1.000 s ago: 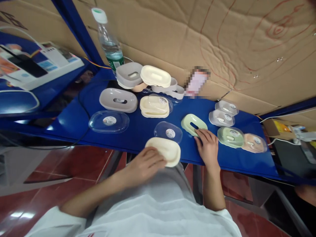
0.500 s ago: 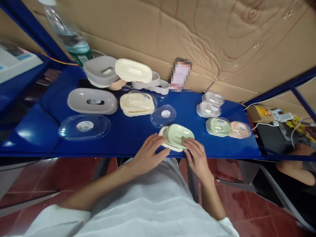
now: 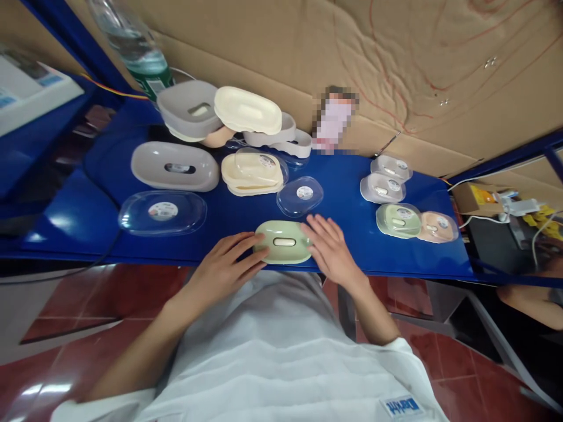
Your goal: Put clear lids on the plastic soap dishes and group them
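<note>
A pale green oval soap dish [image 3: 282, 241] with a slot in its top lies at the near edge of the blue table [image 3: 343, 193]. My left hand [image 3: 224, 266] rests against its left end, fingers stretched along it. My right hand [image 3: 329, 249] presses its right end with fingers spread. The cream tray seen under it earlier is hidden by the green piece. A small clear lid [image 3: 299, 196] with a round sticker lies just behind the dish.
A large clear lid [image 3: 162, 212], a grey dish [image 3: 175, 167] and a lidded cream dish [image 3: 253, 173] lie to the left. Stacked dishes [image 3: 220, 114] and a water bottle [image 3: 132, 50] stand at the back. Several small lidded dishes [image 3: 398, 220] sit right. Cardboard lines the wall.
My right hand carried the green dish from the right onto the cream tray held by my left hand. Both hands now hold the joined pair at the table edge.
</note>
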### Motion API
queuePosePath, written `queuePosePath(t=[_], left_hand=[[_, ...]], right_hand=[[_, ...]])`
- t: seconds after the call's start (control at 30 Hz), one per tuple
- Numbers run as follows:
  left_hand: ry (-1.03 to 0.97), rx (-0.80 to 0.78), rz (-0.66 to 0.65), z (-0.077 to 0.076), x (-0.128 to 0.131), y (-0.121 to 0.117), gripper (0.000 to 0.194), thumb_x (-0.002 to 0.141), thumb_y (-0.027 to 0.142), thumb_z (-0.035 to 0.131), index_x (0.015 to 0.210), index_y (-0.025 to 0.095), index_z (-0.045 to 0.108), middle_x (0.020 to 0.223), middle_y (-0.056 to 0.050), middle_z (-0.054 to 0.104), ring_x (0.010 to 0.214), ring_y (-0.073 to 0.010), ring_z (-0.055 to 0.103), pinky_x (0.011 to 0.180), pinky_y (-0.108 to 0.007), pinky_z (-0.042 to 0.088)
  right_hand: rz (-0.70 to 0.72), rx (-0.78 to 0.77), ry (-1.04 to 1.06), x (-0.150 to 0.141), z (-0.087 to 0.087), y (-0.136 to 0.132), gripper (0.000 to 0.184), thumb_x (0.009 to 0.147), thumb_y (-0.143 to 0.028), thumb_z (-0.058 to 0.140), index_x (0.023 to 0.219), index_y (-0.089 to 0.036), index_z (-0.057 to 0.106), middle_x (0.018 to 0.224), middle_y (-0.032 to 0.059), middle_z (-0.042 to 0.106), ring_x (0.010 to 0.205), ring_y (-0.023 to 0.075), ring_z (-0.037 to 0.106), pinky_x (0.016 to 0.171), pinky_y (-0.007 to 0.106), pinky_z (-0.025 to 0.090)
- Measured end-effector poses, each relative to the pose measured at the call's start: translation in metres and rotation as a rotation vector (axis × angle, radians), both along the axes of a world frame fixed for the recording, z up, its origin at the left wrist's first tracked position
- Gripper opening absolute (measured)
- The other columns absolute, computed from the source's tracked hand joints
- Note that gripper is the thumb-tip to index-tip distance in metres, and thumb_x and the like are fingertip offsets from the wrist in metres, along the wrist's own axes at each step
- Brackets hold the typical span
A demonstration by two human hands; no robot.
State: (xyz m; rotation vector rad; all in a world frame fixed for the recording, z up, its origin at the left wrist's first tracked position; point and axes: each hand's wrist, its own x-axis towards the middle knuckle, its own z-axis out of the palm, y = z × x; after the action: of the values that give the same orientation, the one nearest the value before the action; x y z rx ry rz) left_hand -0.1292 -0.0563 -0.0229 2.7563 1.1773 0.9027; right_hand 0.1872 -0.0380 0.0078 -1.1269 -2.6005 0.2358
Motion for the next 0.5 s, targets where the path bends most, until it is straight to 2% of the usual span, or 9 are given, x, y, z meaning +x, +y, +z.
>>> queuePosePath(t=[0.1, 0.17, 0.23, 0.3, 0.37, 0.43, 0.5], left_hand=[[-0.040, -0.022, 0.027, 0.001, -0.002, 0.000, 0.028, 0.101, 0.026, 0.076, 0.128, 0.025, 0.071, 0.141, -0.012, 0.071, 0.133, -0.0324, 0.068, 0.107, -0.049, 0.062], [-0.084, -0.051, 0.053, 0.001, -0.005, -0.001, 0.024, 0.099, 0.028, 0.078, 0.122, 0.024, 0.072, 0.148, -0.015, 0.065, 0.141, -0.0361, 0.063, 0.110, -0.052, 0.061], [-0.129, -0.094, 0.065, 0.000, -0.010, -0.003, 0.023, 0.100, 0.029, 0.076, 0.122, 0.024, 0.071, 0.156, -0.016, 0.059, 0.147, -0.0379, 0.059, 0.110, -0.055, 0.061], [-0.165, -0.141, 0.053, 0.000, -0.015, -0.004, 0.023, 0.103, 0.030, 0.073, 0.125, 0.025, 0.070, 0.160, -0.015, 0.057, 0.147, -0.0359, 0.060, 0.111, -0.054, 0.061], [-0.184, -0.169, 0.025, 0.001, -0.016, -0.005, 0.023, 0.104, 0.031, 0.072, 0.126, 0.027, 0.070, 0.158, -0.013, 0.059, 0.144, -0.0330, 0.063, 0.111, -0.052, 0.061], [-0.191, -0.178, 0.010, 0.001, -0.012, -0.004, 0.023, 0.102, 0.034, 0.074, 0.124, 0.028, 0.072, 0.155, -0.012, 0.063, 0.139, -0.0319, 0.066, 0.111, -0.050, 0.061], [-0.211, -0.209, 0.022, 0.000, -0.003, -0.001, 0.028, 0.101, 0.039, 0.076, 0.127, 0.029, 0.072, 0.155, -0.012, 0.063, 0.137, -0.0318, 0.068, 0.111, -0.049, 0.061]], right_hand=[[-0.119, -0.017, -0.022, 0.002, 0.003, 0.030, 0.057, 0.117, -0.029, 0.035, 0.174, -0.025, 0.034, 0.177, 0.0094, 0.040, 0.169, 0.0251, 0.028, 0.138, 0.057, 0.025], [-0.162, -0.024, -0.045, 0.004, 0.003, 0.041, 0.056, 0.117, -0.028, 0.036, 0.173, -0.025, 0.037, 0.173, 0.0115, 0.047, 0.166, 0.0271, 0.036, 0.137, 0.059, 0.026], [-0.183, -0.004, -0.057, 0.008, 0.000, 0.043, 0.051, 0.116, -0.032, 0.043, 0.166, -0.026, 0.049, 0.160, 0.0130, 0.061, 0.158, 0.0289, 0.048, 0.136, 0.060, 0.028], [-0.197, 0.035, -0.043, 0.015, -0.003, 0.040, 0.046, 0.113, -0.040, 0.055, 0.157, -0.029, 0.060, 0.150, 0.0130, 0.067, 0.153, 0.0313, 0.053, 0.135, 0.062, 0.028], [-0.233, 0.046, -0.011, 0.023, -0.007, 0.036, 0.049, 0.108, -0.047, 0.065, 0.154, -0.029, 0.062, 0.156, 0.0143, 0.061, 0.158, 0.0361, 0.045, 0.133, 0.067, 0.027], [-0.329, 0.023, 0.041, 0.030, -0.009, 0.033, 0.056, 0.106, -0.053, 0.067, 0.156, -0.028, 0.060, 0.166, 0.0163, 0.052, 0.162, 0.0402, 0.039, 0.129, 0.070, 0.033], [-0.444, -0.002, 0.127, 0.033, -0.008, 0.032, 0.059, 0.106, -0.055, 0.065, 0.158, -0.028, 0.057, 0.167, 0.0175, 0.052, 0.159, 0.0398, 0.045, 0.124, 0.067, 0.041]])
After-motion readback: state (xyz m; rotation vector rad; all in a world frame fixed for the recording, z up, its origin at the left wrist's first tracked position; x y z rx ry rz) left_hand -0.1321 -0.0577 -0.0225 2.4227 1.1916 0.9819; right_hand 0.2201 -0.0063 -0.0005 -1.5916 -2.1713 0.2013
